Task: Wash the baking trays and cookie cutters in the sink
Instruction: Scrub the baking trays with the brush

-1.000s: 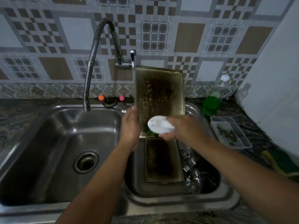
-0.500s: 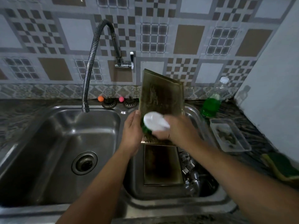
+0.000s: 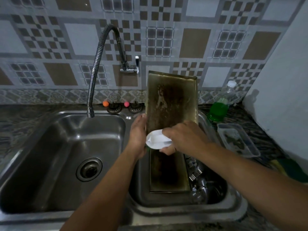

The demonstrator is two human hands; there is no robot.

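Two steel basins are counted, the left basin [image 3: 50,155] bare under the flexible faucet [image 3: 98,64], with two strainer plugs [image 3: 124,107] set on the ledge behind. Two baking trays are seen over the right basin [image 3: 233,202]: the upright tray [image 3: 171,100], brown-stained and streaked, is gripped at its edge by the left hand [image 3: 137,133], while a white-handled scrubber [image 3: 156,140] is clasped against it by the right hand [image 3: 185,139], above the second tray [image 3: 168,174] lying below. A green soap bottle [image 3: 220,105] and a plastic container [image 3: 238,139] are noted on the dark stone counter [image 3: 266,130], patterned tiles behind.
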